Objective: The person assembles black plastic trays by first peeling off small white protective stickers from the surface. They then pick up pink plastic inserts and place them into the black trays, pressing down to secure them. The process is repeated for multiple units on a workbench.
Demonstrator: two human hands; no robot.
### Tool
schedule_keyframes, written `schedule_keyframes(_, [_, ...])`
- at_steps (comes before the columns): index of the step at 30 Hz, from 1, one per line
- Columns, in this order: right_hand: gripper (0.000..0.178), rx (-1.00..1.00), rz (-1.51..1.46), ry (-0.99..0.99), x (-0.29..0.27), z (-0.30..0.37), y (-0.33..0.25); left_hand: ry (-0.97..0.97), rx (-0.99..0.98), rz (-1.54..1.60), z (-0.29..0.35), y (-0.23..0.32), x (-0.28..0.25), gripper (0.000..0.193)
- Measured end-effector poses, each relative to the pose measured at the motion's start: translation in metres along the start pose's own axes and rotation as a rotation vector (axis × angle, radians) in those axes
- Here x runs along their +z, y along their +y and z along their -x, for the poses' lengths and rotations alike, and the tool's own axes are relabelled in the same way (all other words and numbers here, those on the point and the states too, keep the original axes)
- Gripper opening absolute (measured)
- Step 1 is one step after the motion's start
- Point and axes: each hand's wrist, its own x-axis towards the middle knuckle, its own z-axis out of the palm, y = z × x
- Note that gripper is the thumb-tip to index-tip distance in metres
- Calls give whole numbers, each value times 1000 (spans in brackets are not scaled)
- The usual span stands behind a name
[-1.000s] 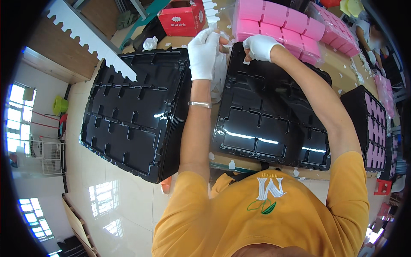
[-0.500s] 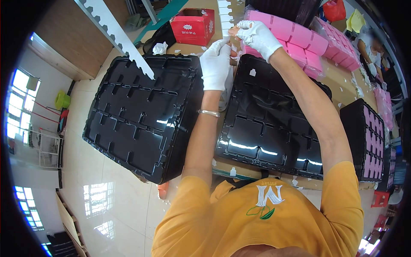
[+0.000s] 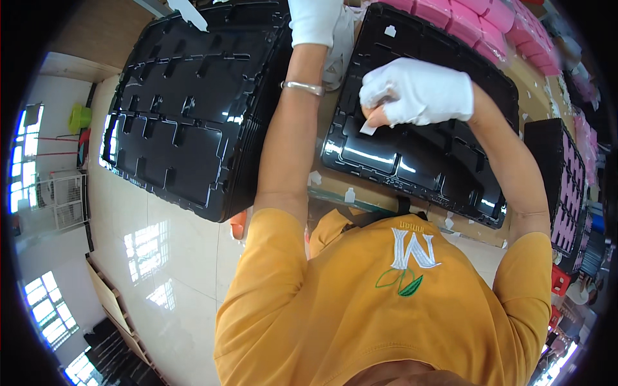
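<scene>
My right hand, in a white glove with bare fingertips, pinches a small white paper piece. It hovers over the near left part of the middle stack of black plastic trays. My left hand, gloved too, reaches to the top edge, between this stack and the left stack of black trays; its fingers are cut off from view. Another small white paper piece lies on the middle stack's far part. A white notched strip rests over the far end of the left stack.
Pink wrapped blocks are piled behind the middle stack. To the right stands a stack of black trays with pink pieces. White scraps lie along the cardboard-covered table edge. A clear plastic bag sits between the stacks.
My right hand has come down toward me from beside my left hand, now with a white paper piece in its pinch. The view has tilted down, pushing my left fingers out at the top.
</scene>
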Motion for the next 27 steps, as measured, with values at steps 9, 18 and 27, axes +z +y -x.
schedule_keyframes(9, [23, 153, 479, 162, 35, -9, -6, -2, -344, 174, 12, 28, -3, 20])
schedule_keyframes(18, [34, -96, -69, 1169, -89, -48, 47, 4, -390, 282, 14, 42, 1, 15])
schedule_keyframes(27, [24, 118, -325, 980, -108, -75, 36, 31, -179, -101, 19, 22, -3, 22])
